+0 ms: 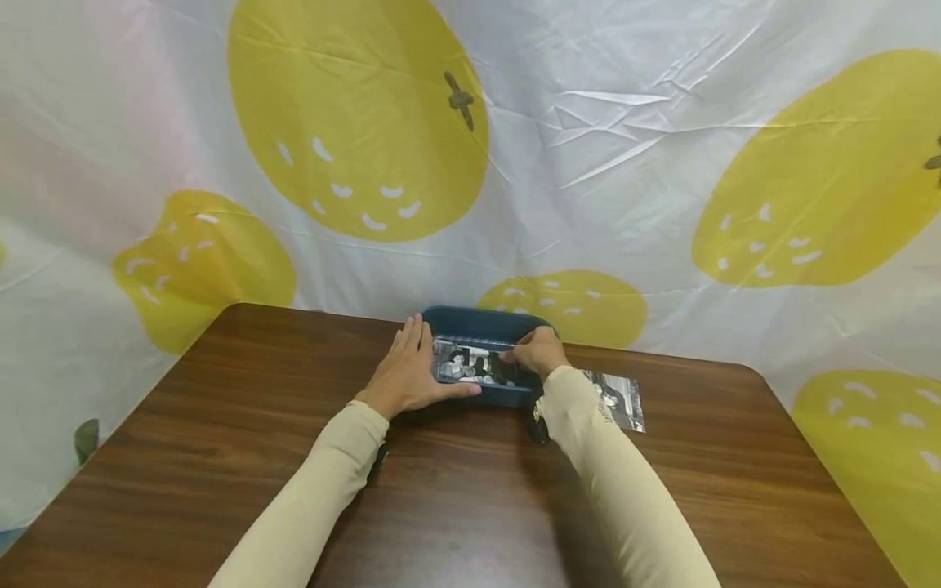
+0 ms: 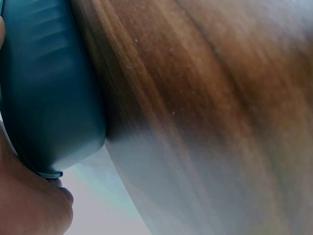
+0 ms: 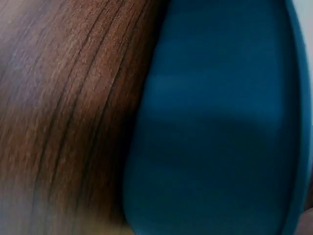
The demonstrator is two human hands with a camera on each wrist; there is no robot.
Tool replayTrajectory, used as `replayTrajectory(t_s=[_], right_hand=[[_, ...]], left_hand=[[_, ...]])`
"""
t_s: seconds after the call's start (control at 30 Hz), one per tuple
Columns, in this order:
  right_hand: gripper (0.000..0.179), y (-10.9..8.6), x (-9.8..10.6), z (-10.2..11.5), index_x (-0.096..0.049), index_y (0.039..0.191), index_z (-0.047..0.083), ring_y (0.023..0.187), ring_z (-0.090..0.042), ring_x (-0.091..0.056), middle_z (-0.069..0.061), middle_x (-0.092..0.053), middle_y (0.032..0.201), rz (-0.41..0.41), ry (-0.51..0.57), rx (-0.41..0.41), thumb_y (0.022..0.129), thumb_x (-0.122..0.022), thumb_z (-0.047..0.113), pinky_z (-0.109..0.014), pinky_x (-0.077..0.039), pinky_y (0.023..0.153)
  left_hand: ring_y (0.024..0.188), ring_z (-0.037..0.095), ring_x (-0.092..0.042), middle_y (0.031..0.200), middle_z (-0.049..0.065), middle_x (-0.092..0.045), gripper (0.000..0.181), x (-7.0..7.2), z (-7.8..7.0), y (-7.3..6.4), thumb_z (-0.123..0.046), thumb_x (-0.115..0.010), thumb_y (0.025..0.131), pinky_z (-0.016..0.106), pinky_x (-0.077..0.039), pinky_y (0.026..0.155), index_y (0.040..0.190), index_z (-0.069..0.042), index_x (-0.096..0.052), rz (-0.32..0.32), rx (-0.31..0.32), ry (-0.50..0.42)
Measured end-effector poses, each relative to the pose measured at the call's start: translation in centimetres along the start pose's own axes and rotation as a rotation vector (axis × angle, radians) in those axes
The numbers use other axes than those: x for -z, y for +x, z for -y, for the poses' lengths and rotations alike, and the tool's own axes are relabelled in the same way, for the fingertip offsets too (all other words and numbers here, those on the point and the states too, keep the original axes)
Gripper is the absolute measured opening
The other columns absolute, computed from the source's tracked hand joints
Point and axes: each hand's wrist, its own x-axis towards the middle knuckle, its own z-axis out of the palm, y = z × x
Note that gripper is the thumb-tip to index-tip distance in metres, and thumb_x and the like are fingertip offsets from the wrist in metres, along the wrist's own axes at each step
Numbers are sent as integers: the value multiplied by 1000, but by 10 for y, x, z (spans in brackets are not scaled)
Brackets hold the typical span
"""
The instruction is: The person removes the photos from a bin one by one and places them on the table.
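Note:
A dark blue plastic tray [image 1: 485,325] with raised sides stands near the table's far edge. Against its left end rests my left hand [image 1: 404,371], fingers straight and thumb stretched along the front rim. Inside the tray lies a black-and-white photo [image 1: 470,362]. My right hand [image 1: 540,351] reaches over the right end with curled fingers and pinches this photo near its right part; the exact fingertip contact is small in view. Another black-and-white photo [image 1: 625,400] lies on the table, partly covered by the right sleeve. Both wrist views show the tray's outer wall [image 2: 54,93] close up.
The brown wood-grain table [image 1: 456,490] spreads out in front of the tray. Behind it hangs a white cloth [image 1: 588,204] printed with large yellow fruit. A small dark object [image 1: 539,426] shows at the right wrist.

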Motion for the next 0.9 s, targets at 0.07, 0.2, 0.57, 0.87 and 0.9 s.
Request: replayTrajectory(t_s=[0.07, 0.2, 0.57, 0.87, 0.9], right_hand=[[47, 3, -2, -1, -65, 122, -11, 102, -38, -68, -27, -66, 119, -15, -18, -3, 84, -82, 11, -47, -56, 92], [47, 4, -6, -1, -64, 123, -11, 101, -37, -69, -27, -67, 119, -32, -2, 3, 84, -82, 8, -46, -56, 92], [40, 8, -14, -5, -67, 116, -14, 89, -34, -71, -27, -67, 117, -39, 138, 9, 83, -82, 2, -43, -58, 87], [42, 15, -16, -7, -67, 111, -15, 63, -15, -62, -24, -66, 112, -66, 255, -17, 77, -87, -1, -26, -59, 62], [42, 15, -15, -7, -67, 112, -15, 61, -14, -62, -24, -66, 113, -68, 250, -18, 77, -87, 0, -26, -58, 61]], left_hand=[[154, 37, -1, 166, 28, -5, 132, 0, 0, 0, -83, -62, 77, 47, -7, 125, 157, 10, -14, 6, 1, -5], [155, 36, 0, 166, 27, -4, 134, -1, 2, 1, -85, -60, 76, 46, -6, 125, 158, 9, -13, 10, 6, 3], [154, 39, -3, 165, 29, -5, 134, 0, 0, 0, -84, -63, 76, 47, -8, 125, 157, 11, -13, -1, -2, 3], [154, 38, -4, 165, 29, -6, 134, 0, 1, 0, -84, -63, 75, 47, -7, 125, 157, 11, -15, -10, -2, 8], [154, 39, -4, 165, 29, -6, 134, 0, 1, 0, -83, -63, 75, 47, -8, 125, 157, 11, -16, -13, -4, 8]])
